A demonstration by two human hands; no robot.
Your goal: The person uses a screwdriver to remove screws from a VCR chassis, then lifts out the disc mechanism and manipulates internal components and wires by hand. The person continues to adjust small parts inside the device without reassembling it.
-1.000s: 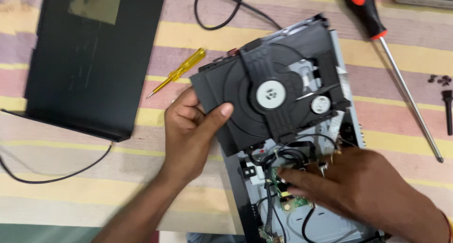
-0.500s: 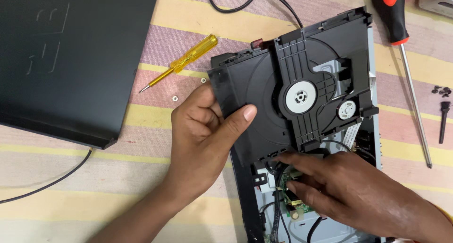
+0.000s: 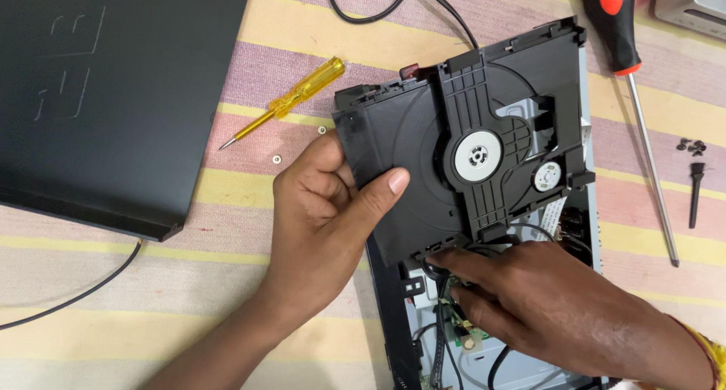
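My left hand (image 3: 321,216) grips the left edge of a black disc drive unit (image 3: 469,140), thumb on its top face, holding it tilted above an opened player chassis (image 3: 393,314). The drive has a round silver spindle hub in its middle. My right hand (image 3: 552,307) reaches under the drive's lower edge, fingertips among the black wires and a small green circuit board (image 3: 460,331) inside the chassis. Whether the fingers pinch a wire is hidden.
A black metal cover (image 3: 98,95) lies at the upper left. A yellow-handled screwdriver (image 3: 291,99) lies beside it, with two small screws (image 3: 277,159) nearby. A red-and-black screwdriver (image 3: 635,80) and several dark screws (image 3: 692,145) lie at the right. Black cables cross the striped cloth.
The view has closed in on the drive. My left hand has kept its grip on the drive's edge. My right hand's fingers have moved up to the drive's lower edge.
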